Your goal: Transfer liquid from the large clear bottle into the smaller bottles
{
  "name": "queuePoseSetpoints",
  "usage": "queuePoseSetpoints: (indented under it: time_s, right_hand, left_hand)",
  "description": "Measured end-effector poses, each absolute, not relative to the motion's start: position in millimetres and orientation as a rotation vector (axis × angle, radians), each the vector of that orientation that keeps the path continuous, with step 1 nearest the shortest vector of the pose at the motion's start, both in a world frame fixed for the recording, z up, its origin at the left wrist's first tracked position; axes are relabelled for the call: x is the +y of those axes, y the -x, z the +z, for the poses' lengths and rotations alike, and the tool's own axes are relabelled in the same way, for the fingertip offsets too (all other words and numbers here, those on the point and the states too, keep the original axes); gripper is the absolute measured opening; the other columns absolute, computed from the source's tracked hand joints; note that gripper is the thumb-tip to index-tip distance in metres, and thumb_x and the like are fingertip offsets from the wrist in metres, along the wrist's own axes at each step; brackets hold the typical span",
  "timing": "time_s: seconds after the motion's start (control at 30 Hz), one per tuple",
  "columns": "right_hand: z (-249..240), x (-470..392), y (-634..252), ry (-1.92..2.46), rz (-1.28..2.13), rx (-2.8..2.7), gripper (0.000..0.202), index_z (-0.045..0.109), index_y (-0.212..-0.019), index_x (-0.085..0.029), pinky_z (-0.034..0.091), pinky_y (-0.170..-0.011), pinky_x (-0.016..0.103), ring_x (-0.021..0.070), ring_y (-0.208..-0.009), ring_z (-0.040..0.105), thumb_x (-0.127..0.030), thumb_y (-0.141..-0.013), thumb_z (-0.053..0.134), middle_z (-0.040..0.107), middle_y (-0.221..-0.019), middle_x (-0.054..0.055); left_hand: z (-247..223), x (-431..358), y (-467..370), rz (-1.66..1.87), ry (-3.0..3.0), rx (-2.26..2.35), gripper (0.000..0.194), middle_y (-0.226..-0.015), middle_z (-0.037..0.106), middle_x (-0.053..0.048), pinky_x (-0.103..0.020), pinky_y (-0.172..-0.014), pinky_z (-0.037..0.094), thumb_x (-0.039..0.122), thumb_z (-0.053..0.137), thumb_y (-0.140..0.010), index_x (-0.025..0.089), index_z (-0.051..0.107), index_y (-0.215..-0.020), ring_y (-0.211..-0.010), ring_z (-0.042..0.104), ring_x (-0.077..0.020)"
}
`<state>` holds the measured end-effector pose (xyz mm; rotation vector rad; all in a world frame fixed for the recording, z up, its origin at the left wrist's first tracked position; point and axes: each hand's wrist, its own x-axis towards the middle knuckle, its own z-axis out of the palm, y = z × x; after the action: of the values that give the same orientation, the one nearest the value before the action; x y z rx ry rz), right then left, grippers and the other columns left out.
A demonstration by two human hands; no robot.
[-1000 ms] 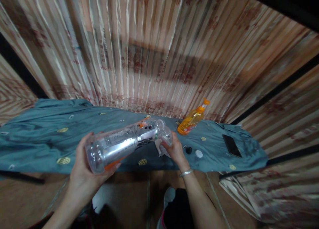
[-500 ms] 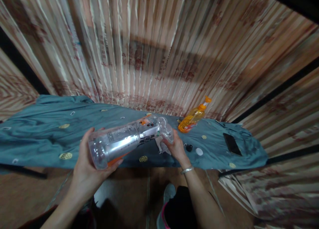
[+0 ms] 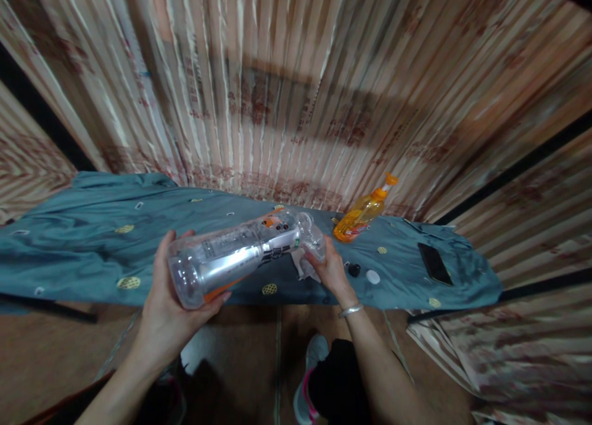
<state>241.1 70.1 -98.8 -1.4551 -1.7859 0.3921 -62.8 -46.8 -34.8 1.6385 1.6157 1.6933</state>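
Observation:
My left hand (image 3: 166,308) is wrapped around the base of a large clear plastic bottle (image 3: 231,258). The bottle is tilted, with its silver and orange label facing up and its mouth pointing to the right. At the mouth, my right hand (image 3: 330,268) is closed on a clear plastic piece (image 3: 315,241), whose exact kind I cannot make out. The piece meets or overlaps the bottle's neck. Just below it, a crumpled white tissue-like scrap (image 3: 305,268) is partly covered by my right hand.
A narrow table with a teal cloth (image 3: 111,258) runs across the view. On its right side are an orange pump bottle (image 3: 358,218), a small black item (image 3: 354,270), a white disc (image 3: 372,277) and a dark phone (image 3: 435,263). A patterned curtain (image 3: 277,104) hangs behind.
Both hands keep their hold on the bottle and the clear plastic piece. The whole view has shifted slightly, with things appearing a little to the right and higher.

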Motion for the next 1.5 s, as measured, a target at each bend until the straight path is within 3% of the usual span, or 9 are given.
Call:
queuePoseSetpoints:
  time_s: [0.27, 0.43, 0.73, 1.1, 1.37, 1.5]
  right_hand:
    - [-101.2, 70.4, -241.4, 1.533, 0.408, -1.745, 0.086, 0.030, -0.154, -0.015, 0.053, -0.100, 0.052, 0.0365, -0.122, 0.066, -0.036, -0.081, 0.071, 0.063, -0.138, 0.021]
    - [-102.0, 72.1, -242.0, 1.518, 0.400, -1.750, 0.090, 0.031, -0.154, -0.019, 0.053, -0.101, 0.052, 0.0356, -0.122, 0.066, -0.036, -0.078, 0.076, 0.063, -0.139, 0.018]
    - [-100.5, 72.7, -242.2, 1.477, 0.384, -1.779, 0.073, 0.043, -0.147, -0.022, 0.051, -0.105, 0.050, 0.0317, -0.124, 0.064, -0.032, -0.081, 0.072, 0.063, -0.139, 0.014]
    - [-101.3, 74.2, -243.3, 1.476, 0.370, -1.790, 0.055, 0.054, -0.133, -0.020, 0.055, -0.096, 0.044, 0.0294, -0.111, 0.069, -0.032, -0.082, 0.070, 0.071, -0.122, 0.012]
    - [-100.8, 73.8, -243.1, 1.476, 0.368, -1.793, 0.053, 0.055, -0.131, -0.021, 0.055, -0.096, 0.044, 0.0292, -0.110, 0.069, -0.032, -0.081, 0.070, 0.071, -0.120, 0.011]
    - [-99.7, 72.9, -241.9, 1.473, 0.381, -1.786, 0.052, 0.055, -0.130, -0.020, 0.055, -0.096, 0.044, 0.0296, -0.110, 0.069, -0.031, -0.081, 0.069, 0.071, -0.121, 0.012]
  left_hand:
    - [-34.5, -50.2, 64.2, 1.648, -1.608, 1.605, 0.121, -0.155, 0.048, -0.023, -0.065, -0.110, 0.042, 0.045, 0.089, -0.058, 0.026, 0.024, -0.158, -0.135, 0.056, -0.0403]
    - [-33.8, -51.5, 64.1, 1.655, -1.649, 1.600, 0.119, -0.154, 0.050, -0.021, -0.065, -0.109, 0.043, 0.043, 0.087, -0.058, 0.029, 0.024, -0.158, -0.134, 0.058, -0.0406]
    - [-31.2, -51.7, 64.1, 1.678, -1.625, 1.527, 0.119, -0.154, 0.050, -0.018, -0.059, -0.101, 0.053, 0.041, 0.090, -0.057, 0.032, 0.026, -0.158, -0.133, 0.059, -0.0389]
    - [-26.2, -54.8, 63.9, 1.687, -1.648, 1.516, 0.113, -0.152, 0.053, -0.017, -0.062, -0.105, 0.050, 0.040, 0.090, -0.058, 0.031, 0.032, -0.155, -0.134, 0.059, -0.0385]
    - [-23.9, -56.0, 64.6, 1.685, -1.603, 1.515, 0.106, -0.147, 0.057, -0.013, -0.047, -0.094, 0.062, 0.036, 0.090, -0.057, 0.031, 0.040, -0.150, -0.130, 0.062, -0.0335]
    - [-22.8, -56.1, 64.2, 1.693, -1.589, 1.507, 0.103, -0.145, 0.059, -0.013, -0.045, -0.092, 0.063, 0.035, 0.089, -0.059, 0.030, 0.041, -0.149, -0.128, 0.063, -0.0332]
